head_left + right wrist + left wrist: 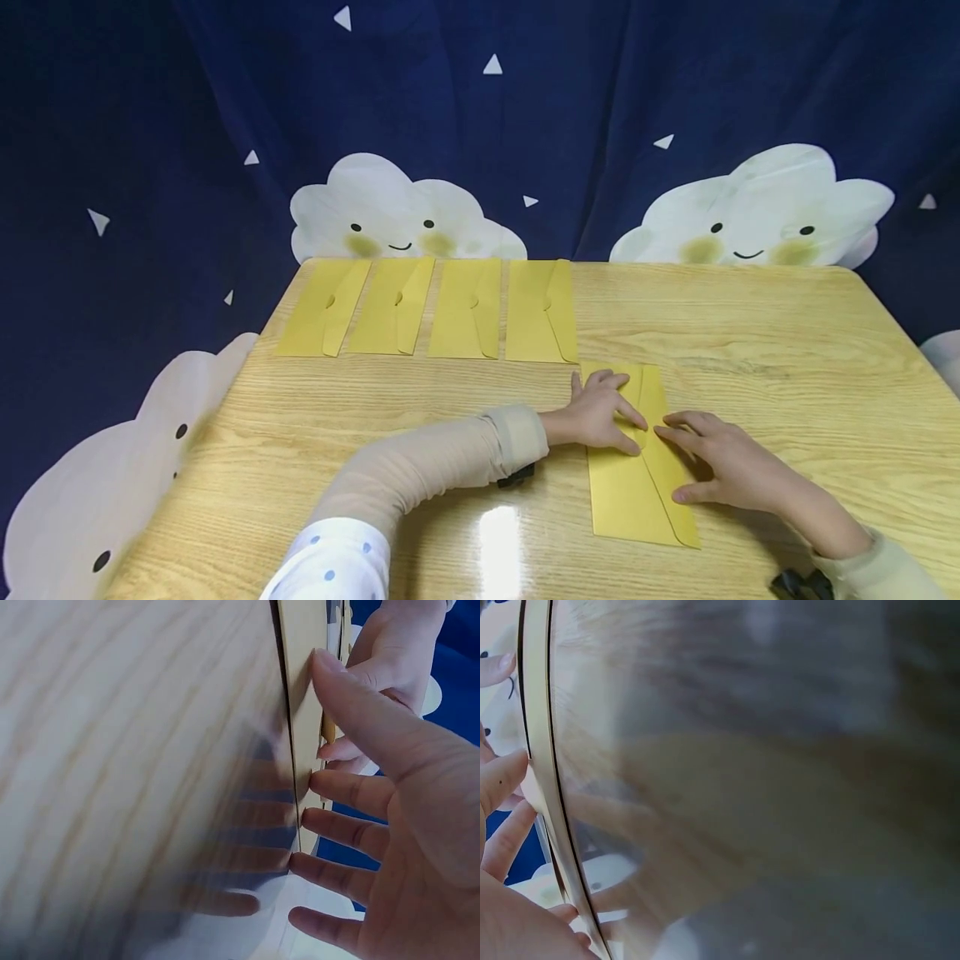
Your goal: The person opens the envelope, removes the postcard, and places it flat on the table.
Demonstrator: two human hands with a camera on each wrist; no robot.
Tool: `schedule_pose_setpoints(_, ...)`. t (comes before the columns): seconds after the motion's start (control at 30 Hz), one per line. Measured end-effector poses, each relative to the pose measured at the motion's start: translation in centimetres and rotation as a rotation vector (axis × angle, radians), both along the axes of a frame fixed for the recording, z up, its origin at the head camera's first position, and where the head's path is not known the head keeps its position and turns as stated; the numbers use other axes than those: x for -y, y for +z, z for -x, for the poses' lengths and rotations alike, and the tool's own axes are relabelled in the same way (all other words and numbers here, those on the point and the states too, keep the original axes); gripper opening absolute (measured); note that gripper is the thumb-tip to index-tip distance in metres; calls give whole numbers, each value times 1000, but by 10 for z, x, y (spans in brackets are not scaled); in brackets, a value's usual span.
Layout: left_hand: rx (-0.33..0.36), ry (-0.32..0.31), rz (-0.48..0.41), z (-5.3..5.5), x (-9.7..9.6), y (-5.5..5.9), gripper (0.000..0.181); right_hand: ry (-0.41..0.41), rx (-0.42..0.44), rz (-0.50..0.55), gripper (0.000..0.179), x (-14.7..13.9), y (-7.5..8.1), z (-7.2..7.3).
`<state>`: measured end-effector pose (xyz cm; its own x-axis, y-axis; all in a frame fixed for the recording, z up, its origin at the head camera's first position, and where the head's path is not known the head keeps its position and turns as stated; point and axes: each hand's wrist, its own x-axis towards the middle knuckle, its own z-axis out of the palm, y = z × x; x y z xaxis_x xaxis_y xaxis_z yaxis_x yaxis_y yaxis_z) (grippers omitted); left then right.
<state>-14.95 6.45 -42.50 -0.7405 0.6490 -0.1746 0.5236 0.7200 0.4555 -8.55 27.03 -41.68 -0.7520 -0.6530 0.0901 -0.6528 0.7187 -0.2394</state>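
Note:
A gold envelope lies flat near the table's front, its long pointed flap folded over on the right side. My left hand rests on it with fingers spread, thumb and index finger near the flap's middle. My right hand lies at the envelope's right edge, fingers loosely extended and fingertips touching the flap. In the right wrist view, the fingers and thumb touch the envelope seen edge-on. The left wrist view catches the fingers spread at the thin envelope edge.
Several matching gold envelopes stand side by side in a row along the back left of the wooden table. Behind the table hangs a dark blue curtain with smiling clouds.

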Motion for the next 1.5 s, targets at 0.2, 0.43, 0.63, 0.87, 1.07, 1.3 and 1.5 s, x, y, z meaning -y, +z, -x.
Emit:
schedule_pose_setpoints(0.2, 4, 3, -30, 1, -2, -2, 26, -28, -16, -28, 80, 6, 1, 3)
schedule_pose_setpoints(0.43, -32, 14, -31, 1, -4, -3, 21, -65, -39, -95, 94, 17, 4, 10)
schedule_pose_setpoints(0.63, -41, 21, -33, -1, -4, -1, 17, -79, -34, -150, 99, 22, 5, 14)
schedule_pose_setpoints(0.87, -45, 18, -24, -2, -4, 1, 17, -91, -22, -193, 101, 23, 3, 17)
schedule_pose_setpoints(1.07, -42, 5, -34, -1, -1, -1, 18, -102, -4, -207, 102, 26, 4, 17)
schedule_pose_setpoints(1.3, -20, -18, -29, -1, 4, 1, 19, -95, 18, -208, 102, 27, 3, 17)
schedule_pose_setpoints(1.5, -25, -41, -3, 0, 3, 6, 18, -103, 11, -197, 102, 27, 4, 16)
